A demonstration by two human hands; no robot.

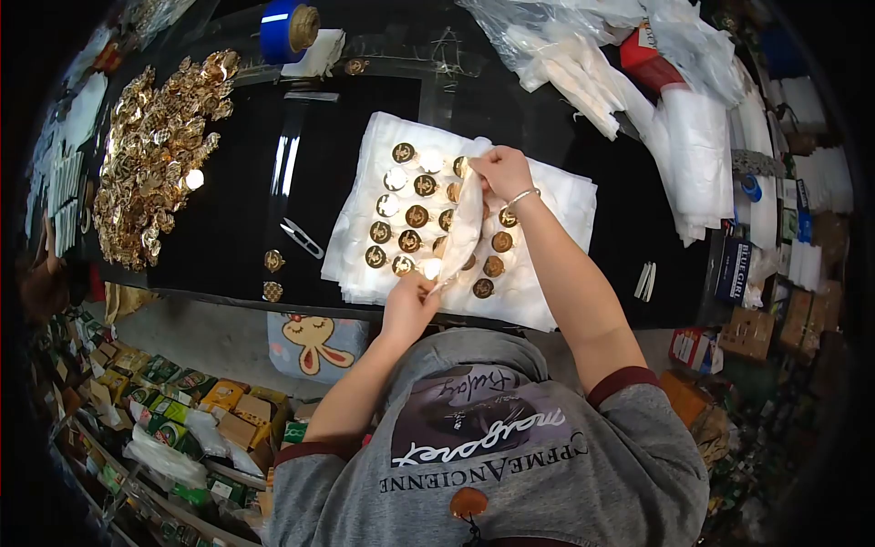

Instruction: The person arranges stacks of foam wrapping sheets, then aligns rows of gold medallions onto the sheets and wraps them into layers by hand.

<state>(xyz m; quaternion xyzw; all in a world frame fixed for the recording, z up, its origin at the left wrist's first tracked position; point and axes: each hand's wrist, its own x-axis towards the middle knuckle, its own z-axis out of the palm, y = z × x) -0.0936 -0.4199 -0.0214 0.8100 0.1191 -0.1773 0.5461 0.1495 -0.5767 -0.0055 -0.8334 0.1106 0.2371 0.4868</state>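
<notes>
A stack of white sheets (360,287) lies on the black table, with rows of round gold-and-black emblem pieces (416,216) on it. Between my hands runs a thin white sheet (467,219), its edge raised and folded over part of the rows. My left hand (412,305) pinches the near end of that edge. At the far end my right hand (504,173), with a bracelet at the wrist, pinches the same sheet. Some pieces are hidden under the fold. Left of the stack lie small thread snips (302,239) and two loose gold pieces (273,261).
A large heap of gold pieces (159,159) covers the table's left side. At the back stand a blue tape roll (278,32) and plastic bags (583,73). White tweezers (645,282) lie at right, near a dark blue box (735,271). Cartons crowd the floor.
</notes>
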